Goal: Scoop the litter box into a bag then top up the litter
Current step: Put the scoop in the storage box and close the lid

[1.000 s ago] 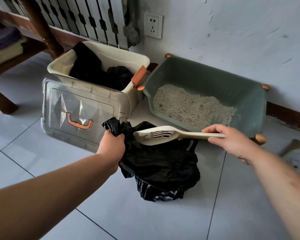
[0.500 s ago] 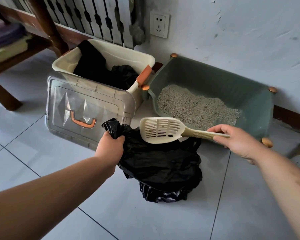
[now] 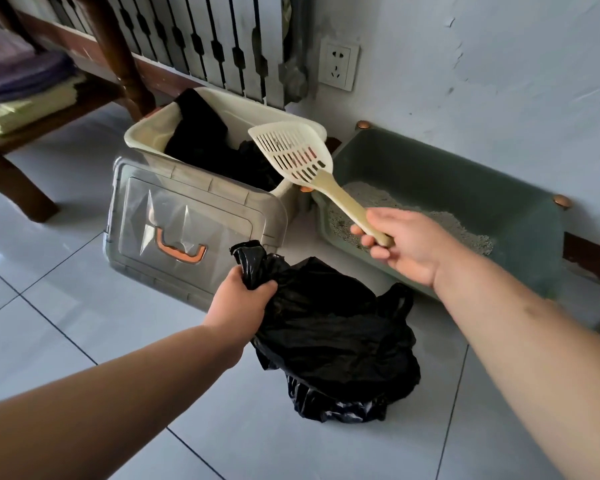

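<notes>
Two grips: left hand (image 3: 238,299) clutched the bag (image 3: 333,341) by its rim, probably keeping it open; right hand (image 3: 406,247) held the empty scoop (image 3: 291,152).

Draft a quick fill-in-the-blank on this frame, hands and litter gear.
The left hand grips the ____ bag.
The right hand holds the scoop by its ____.
The litter box is ____ in colour.
The lid leaning on the storage bin has an ____ handle.
Missing: black, handle, green, orange.
</notes>
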Available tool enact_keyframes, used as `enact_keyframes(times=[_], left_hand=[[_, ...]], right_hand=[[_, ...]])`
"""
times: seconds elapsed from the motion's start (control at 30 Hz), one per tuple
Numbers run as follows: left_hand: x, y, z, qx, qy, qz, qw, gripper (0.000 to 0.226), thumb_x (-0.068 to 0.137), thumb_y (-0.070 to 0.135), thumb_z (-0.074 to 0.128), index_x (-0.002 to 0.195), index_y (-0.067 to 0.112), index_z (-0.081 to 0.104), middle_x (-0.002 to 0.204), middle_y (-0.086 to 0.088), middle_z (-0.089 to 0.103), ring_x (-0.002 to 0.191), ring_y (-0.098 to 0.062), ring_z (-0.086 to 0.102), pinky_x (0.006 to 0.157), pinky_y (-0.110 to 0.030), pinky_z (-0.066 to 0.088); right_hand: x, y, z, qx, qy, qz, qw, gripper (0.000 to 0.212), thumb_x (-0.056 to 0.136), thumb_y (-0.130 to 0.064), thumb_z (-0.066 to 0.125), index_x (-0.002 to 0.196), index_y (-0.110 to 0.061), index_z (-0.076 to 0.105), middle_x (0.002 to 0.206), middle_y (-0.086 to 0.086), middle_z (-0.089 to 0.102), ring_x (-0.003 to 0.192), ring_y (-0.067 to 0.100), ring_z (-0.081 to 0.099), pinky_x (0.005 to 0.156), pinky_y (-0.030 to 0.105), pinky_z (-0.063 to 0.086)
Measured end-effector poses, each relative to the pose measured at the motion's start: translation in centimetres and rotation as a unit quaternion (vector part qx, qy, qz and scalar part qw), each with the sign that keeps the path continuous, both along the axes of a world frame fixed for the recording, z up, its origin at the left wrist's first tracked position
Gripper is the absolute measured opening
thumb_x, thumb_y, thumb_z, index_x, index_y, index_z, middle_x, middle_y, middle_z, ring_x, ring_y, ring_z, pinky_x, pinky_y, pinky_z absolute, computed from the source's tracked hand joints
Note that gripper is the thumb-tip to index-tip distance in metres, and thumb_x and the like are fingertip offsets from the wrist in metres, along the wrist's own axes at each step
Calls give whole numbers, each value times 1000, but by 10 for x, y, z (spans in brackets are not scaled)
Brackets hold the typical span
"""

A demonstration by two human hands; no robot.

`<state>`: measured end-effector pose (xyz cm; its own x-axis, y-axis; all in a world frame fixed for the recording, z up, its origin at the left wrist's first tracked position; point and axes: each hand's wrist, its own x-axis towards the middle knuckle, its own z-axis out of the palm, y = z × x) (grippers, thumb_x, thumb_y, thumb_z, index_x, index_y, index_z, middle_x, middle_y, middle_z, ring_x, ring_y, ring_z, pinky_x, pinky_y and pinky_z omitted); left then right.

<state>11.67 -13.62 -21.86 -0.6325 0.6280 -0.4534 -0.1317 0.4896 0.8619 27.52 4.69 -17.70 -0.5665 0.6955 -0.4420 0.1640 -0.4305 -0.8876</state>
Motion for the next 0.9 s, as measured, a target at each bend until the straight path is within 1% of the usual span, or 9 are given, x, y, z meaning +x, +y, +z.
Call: enact_keyframes(times=[0.1, 0.23, 0.33, 0.47, 0.6, 0.63, 0.7, 0.77, 0.9], left_hand=[[-4, -3, 2, 10, -19, -3, 1000, 16, 90, 20, 69, 98, 25, 57, 98, 0, 71, 89, -16, 69, 71, -25, 53], [-13, -12, 6, 25, -54, -9, 998, 18, 90, 21, 70, 105, 21, 60, 96, 2, 73, 84, -8, 70, 63, -16, 50], [-23, -19, 6, 25, -61, -8, 998, 22, 89, 26, 71, 108, 22, 62, 98, 3, 73, 90, -10, 70, 75, -22, 52], [-41, -29, 4, 5, -67, 17, 998, 32, 87, 36, 70, 113, 20, 62, 106, -1, 71, 102, -19, 65, 101, -45, 49], [-52, -34, 3, -5, -92, 61, 994, 40, 93, 51, 56, 110, 15, 64, 101, -3, 71, 96, -21, 66, 90, -42, 51], [-57, -36, 1, -14, -103, 80, 991, 46, 93, 55, 52, 107, 13, 64, 100, -4, 70, 95, -22, 65, 86, -40, 50], [-71, -38, -5, -36, -122, 129, 983, 54, 94, 60, 46, 97, 9, 63, 97, -6, 64, 92, -23, 61, 80, -39, 51], [-94, -41, -17, -51, -132, 185, 973, 46, 96, 54, 48, 89, 9, 57, 97, -6, 58, 89, -24, 58, 75, -38, 50], [-151, -48, -45, -55, -108, 257, 959, 34, 97, 38, 54, 109, 6, 54, 96, -8, 53, 84, -24, 53, 76, -35, 46]], right_hand=[[-49, 1, 24, 7, 22, -4, 1000, 22, 96, -7, 50, 112, 3, 60, 90, 13, 58, 67, 10, 49, 51, 19, 37], [-106, 4, 38, 42, -5, -31, 999, 15, 96, -14, 52, 102, -7, 64, 96, 15, 63, 68, 11, 55, 51, 18, 42], [-131, 10, 35, 34, -15, -79, 996, 22, 97, -21, 52, 115, -10, 59, 100, 16, 64, 70, 15, 60, 54, 21, 51], [-151, 7, 28, 32, -21, -91, 995, 24, 94, -30, 58, 104, -8, 59, 93, 14, 65, 74, 18, 59, 79, 29, 55], [-146, -14, 8, 96, -128, -75, 984, 33, 89, -41, 61, 102, -10, 64, 82, 3, 59, 64, 12, 56, 71, 29, 53], [-142, -23, 4, 124, -175, -45, 976, 37, 89, -43, 60, 109, -12, 63, 87, 2, 59, 70, 14, 59, 73, 32, 52], [-132, -39, -4, 164, -236, 24, 957, 57, 90, -46, 58, 135, -11, 48, 116, 6, 59, 103, 23, 60, 87, 36, 45], [-127, -49, -5, 181, -264, 71, 945, 72, 91, -46, 57, 147, -8, 31, 145, 8, 44, 132, 27, 43, 102, 38, 37], [-133, -53, -5, 199, -298, 95, 929, 78, 91, -46, 58, 151, -9, 24, 155, 5, 30, 140, 27, 32, 103, 38, 35]])
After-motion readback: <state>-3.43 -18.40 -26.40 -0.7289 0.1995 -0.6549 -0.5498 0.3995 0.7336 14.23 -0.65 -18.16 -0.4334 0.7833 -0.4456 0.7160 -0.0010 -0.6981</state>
